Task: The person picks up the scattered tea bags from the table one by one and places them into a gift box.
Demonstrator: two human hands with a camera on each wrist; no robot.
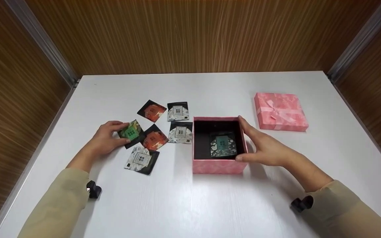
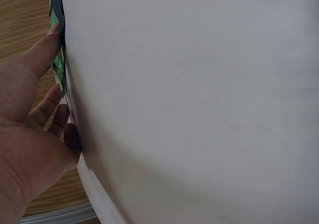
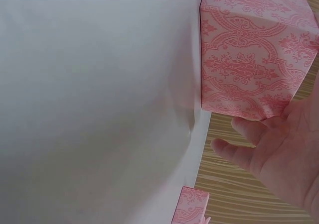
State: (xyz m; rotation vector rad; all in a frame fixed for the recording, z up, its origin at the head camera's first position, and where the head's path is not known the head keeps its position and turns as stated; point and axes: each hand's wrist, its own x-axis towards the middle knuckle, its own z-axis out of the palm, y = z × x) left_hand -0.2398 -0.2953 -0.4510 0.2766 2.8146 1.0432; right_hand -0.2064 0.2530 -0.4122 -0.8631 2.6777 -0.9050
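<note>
One left sleeve (image 1: 58,198) and one right sleeve (image 1: 336,205) nearest, slanting in over the white table (image 1: 144,205); best kept from brushing anything loose. Next, a silver-and-black packet (image 1: 141,159), flat at the left; mind not to drag it with the thumb side of the palm. About level with it, the pink box (image 1: 219,167), open at the top, with a dark green packet (image 1: 223,146) lying inside toward the near right.

At the box's right side, the right hand (image 1: 265,148), thumb on the near corner of the rim, fingers at the far one: clamped on the box. Wise to steady it without squeezing the wall inward. Well apart, the left hand (image 1: 106,138), pinching the bright green packet (image 1: 132,133) by its left edges, just above the table's left part. Its right corner over or only against an orange-and-black packet (image 1: 154,137); cannot tell which. Better, then, to raise before moving sideways, with a light pinch to spare the wrapper from creasing.

Just beside the box's left wall, a white-and-black packet (image 1: 180,133); worth avoiding. Farther back, a second orange packet (image 1: 152,111) and a second white packet (image 1: 178,111). At far right, the bow-tied lid (image 1: 280,111), safely aside. Last, the wood-grained panel (image 1: 190,36).
</note>
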